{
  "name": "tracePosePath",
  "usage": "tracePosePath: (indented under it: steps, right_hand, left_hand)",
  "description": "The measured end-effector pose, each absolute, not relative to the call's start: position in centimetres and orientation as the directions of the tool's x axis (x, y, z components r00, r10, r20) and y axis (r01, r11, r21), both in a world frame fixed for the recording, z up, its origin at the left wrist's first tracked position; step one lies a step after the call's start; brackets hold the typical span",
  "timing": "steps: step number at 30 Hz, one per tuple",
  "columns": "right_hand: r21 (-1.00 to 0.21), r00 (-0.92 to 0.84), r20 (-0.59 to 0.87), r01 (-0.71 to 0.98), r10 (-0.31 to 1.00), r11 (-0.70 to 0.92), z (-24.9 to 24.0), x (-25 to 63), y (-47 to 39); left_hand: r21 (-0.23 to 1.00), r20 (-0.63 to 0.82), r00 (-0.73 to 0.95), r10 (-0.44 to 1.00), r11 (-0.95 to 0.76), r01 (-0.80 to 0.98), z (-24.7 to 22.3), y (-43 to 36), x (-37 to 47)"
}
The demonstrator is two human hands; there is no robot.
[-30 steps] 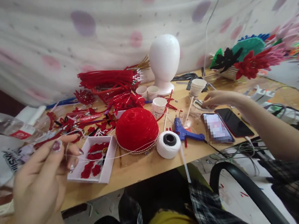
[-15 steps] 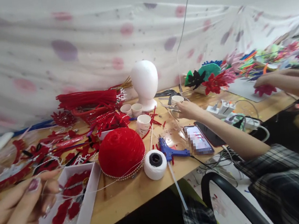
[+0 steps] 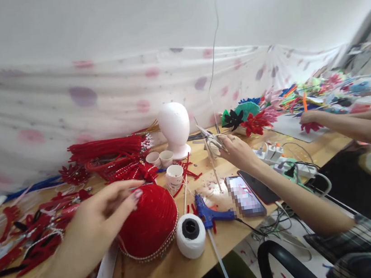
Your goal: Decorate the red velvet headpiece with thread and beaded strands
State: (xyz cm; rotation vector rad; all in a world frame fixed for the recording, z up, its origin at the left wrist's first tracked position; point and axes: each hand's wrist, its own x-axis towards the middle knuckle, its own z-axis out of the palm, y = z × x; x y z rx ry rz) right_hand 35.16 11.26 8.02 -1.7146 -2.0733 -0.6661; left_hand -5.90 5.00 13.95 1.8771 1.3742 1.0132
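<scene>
My right hand [image 3: 236, 150] grips a pair of scissors [image 3: 211, 138] by the handles, raised above the table with the blades pointing up and to the left. My left hand [image 3: 113, 212] hovers over the red velvety dome [image 3: 150, 212], which has a beaded trim along its rim. Its thumb and index finger come close together on a white thread, only faintly visible. In front of the dome, to its right, stands a white thread spool [image 3: 191, 238] with a dark core. A blue glue gun [image 3: 212, 213] lies beside the spool.
Paper cups [image 3: 175, 179] and a white foam head [image 3: 175, 129] stand behind the dome. Red stems [image 3: 105, 149] are bundled at the back left. A phone [image 3: 246, 197] and power strips [image 3: 287, 164] lie to the right. Another person's hand [image 3: 311, 118] holds a dark pink flower [image 3: 310, 127].
My left hand has moved up and right from beside the white box to over the dome. My right hand has lifted the scissors from near a cup. The view has tilted upward.
</scene>
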Motion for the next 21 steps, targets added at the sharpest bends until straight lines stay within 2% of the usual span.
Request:
tracePosePath:
  steps: [3, 5, 9, 14, 21]
  right_hand:
    - [0.114, -0.213, 0.645, 0.976, 0.734, 0.183, 9.2, 34.5, 10.6]
    - [0.098, -0.21, 0.685, 0.976, 0.698, 0.196, 9.4, 34.1, 10.5]
    - [0.045, -0.176, 0.721, 0.977, 0.67, 0.208, 9.1, 33.6, 10.6]
    - [-0.037, -0.142, 0.698, 0.972, 0.702, 0.232, 8.9, 33.3, 10.7]
    - [-0.241, -0.051, 0.608, 0.939, 0.792, 0.245, 8.8, 33.9, 11.5]
  left_hand:
    - [0.819, 0.127, 0.452, 0.883, -0.35, 0.455, 16.1, 9.2, 0.4]
    - [0.823, 0.083, 0.508, 0.857, -0.346, 0.45, 16.5, 12.1, 4.3]
    - [0.835, 0.038, 0.549, 0.835, -0.329, 0.442, 15.4, 16.5, 10.3]
    - [0.87, -0.001, 0.564, 0.826, -0.277, 0.408, 14.3, 18.5, 14.3]
    - [0.902, -0.026, 0.579, 0.815, -0.231, 0.366, 13.6, 19.8, 16.1]
